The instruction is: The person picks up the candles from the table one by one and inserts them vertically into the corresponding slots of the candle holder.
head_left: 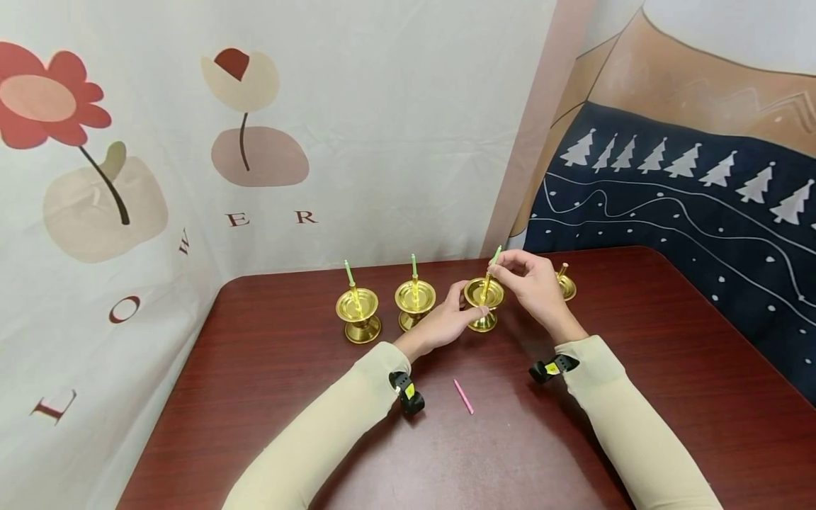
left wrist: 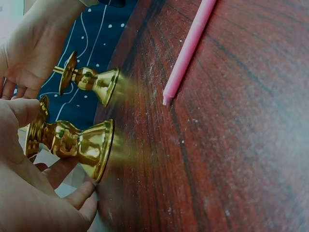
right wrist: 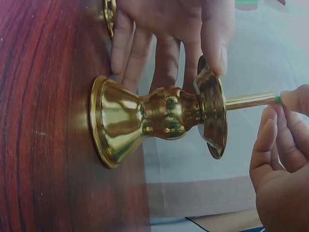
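A brass candle holder [head_left: 483, 324] stands upright on the table. My left hand [head_left: 445, 320] grips its dish from the left, the thumb [right wrist: 218, 48] on the rim and the other fingers behind the stem. At the top of the holder's thin tube [right wrist: 248, 101], my right hand [head_left: 534, 285] pinches a green candle [head_left: 496, 254] between thumb and fingertips. In the right wrist view only a sliver of green shows between the tube and those fingertips. A pink candle [head_left: 463, 397] lies on the table in front of the hands.
To the left stand two more brass holders [head_left: 363, 330], each with a green candle [head_left: 349, 272] upright in its tube. Another holder [head_left: 569, 288], its tube bare, is partly hidden behind my right hand. Printed cloths [head_left: 395, 127] hang behind the reddish-brown table [head_left: 268, 382].
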A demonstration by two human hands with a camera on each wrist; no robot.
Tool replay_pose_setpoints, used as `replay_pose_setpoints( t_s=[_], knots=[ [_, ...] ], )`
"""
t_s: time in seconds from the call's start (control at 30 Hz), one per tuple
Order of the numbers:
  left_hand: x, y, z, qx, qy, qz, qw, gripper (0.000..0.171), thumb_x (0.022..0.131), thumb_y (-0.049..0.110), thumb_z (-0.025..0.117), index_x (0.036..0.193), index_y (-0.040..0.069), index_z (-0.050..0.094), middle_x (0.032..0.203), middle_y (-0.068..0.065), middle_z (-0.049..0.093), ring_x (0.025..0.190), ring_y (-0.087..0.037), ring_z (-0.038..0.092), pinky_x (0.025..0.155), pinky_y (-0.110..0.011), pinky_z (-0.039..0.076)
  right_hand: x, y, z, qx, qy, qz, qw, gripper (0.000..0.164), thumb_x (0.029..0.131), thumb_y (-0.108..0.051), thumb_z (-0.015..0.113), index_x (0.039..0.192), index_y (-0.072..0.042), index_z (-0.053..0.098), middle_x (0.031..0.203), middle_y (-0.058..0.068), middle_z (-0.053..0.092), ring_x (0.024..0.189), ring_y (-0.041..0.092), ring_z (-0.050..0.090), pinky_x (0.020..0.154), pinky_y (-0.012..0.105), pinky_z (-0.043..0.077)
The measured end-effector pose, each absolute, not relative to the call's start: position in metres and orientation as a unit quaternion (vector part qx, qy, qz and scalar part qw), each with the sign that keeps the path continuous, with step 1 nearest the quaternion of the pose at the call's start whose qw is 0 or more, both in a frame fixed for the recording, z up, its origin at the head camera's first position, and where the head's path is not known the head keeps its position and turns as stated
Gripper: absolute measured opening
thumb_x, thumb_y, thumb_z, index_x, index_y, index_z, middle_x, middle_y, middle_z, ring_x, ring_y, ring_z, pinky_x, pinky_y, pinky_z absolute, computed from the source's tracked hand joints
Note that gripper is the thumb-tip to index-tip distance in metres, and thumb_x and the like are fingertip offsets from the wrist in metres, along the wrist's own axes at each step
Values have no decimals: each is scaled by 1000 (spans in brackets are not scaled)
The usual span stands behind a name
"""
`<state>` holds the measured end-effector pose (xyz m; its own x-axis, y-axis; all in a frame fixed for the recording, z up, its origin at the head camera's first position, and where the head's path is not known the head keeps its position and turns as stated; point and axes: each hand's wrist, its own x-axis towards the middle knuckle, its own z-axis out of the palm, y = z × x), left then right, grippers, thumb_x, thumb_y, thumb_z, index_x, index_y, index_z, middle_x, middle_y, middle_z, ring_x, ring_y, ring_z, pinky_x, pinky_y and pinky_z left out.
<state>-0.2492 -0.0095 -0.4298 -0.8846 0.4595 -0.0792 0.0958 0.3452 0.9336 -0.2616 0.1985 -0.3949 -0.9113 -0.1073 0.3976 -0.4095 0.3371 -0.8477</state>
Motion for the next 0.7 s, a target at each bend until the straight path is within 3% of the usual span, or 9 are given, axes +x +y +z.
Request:
replay_pose_setpoints(
  t_s=[0.7],
  knots=[
    [-249, -10, -430, 173, 803, 546, 166, 75, 111, 37, 64, 169, 8, 26, 165, -17, 48, 155, -29, 44, 125, -47, 35, -266, 198, -398, 213, -813, 506, 194, 5, 99, 2, 79, 104, 4, 77, 95, 15, 78, 79, 13, 62, 70, 16, 51]
  ],
)
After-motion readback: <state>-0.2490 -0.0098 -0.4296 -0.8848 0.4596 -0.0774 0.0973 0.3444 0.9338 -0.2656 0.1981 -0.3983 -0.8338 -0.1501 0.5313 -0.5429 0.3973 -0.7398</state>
